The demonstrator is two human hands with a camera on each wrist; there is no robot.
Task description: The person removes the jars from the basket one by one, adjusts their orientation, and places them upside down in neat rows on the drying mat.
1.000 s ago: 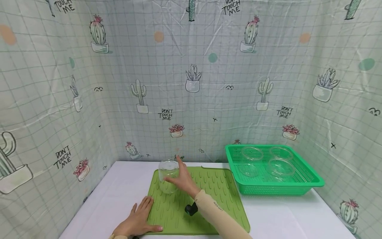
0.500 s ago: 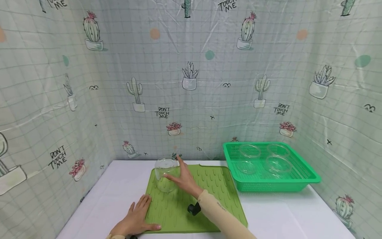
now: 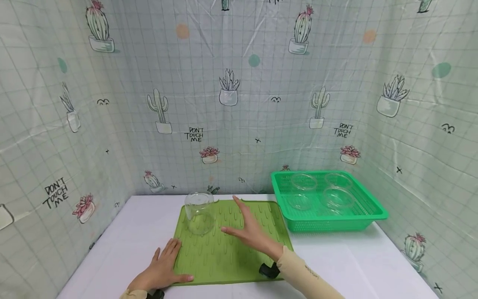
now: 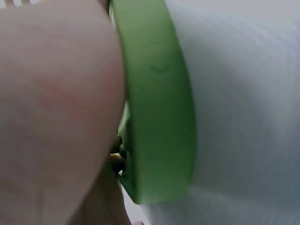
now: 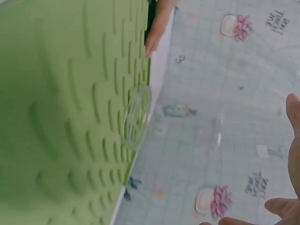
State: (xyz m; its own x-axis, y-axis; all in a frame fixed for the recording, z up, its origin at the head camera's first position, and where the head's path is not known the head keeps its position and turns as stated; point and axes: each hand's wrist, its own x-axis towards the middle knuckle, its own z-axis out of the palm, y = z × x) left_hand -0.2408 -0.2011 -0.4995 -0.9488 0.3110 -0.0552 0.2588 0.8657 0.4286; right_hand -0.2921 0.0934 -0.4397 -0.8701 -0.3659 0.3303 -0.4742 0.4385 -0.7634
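A clear, cylindrical glass jar stands at the far left of the green ridged mat. My right hand is held to the right of the jar, fingers and thumb spread, with a gap between them and the glass. In the right wrist view the jar appears at the mat's edge, and part of my right hand shows at the right border. My left hand lies flat over the mat's front left corner, thumb along the front edge. Up close, the left wrist view has the mat's thick edge beside that hand.
A green plastic basket stands at the back right of the white table. Several clear glass jars are inside it. A patterned curtain encloses the back and both sides. A black wrist camera hangs under the right forearm.
My right hand has let go of the jar and drawn away to the right. The jar stays on the mat, and the left hand keeps its place. The head view has shifted slightly.
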